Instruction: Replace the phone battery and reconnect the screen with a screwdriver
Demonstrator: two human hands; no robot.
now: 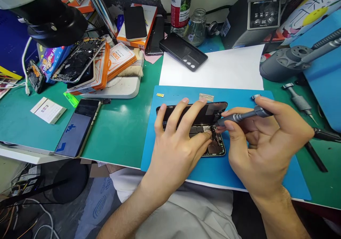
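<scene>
Head view: opened phone (213,145) lying flat on a blue mat (183,168), back removed, boards exposed, long side parallel to the desk's near edge. Left hand (177,139) spread flat over the phone's left and middle part, fingers loose and extended, pressing it down, gripping nothing. Right hand (262,143) pinched around a grey screwdriver (243,115), thumb and forefinger close to the tip, tip set down on the phone's upper right corner. Free mat in front of the phone up to the near edge; bare mat also left of the left hand. A small gold part (160,95) and a metal shield (206,97) just beyond the phone. White paper sheet (226,70) behind the mat, a dark phone back cover (183,50) overlapping its corner. Spare driver bits (299,102) right of the hand. Green desk mat (117,125) to the left, carrying another phone (78,127) face up, well apart.
</scene>
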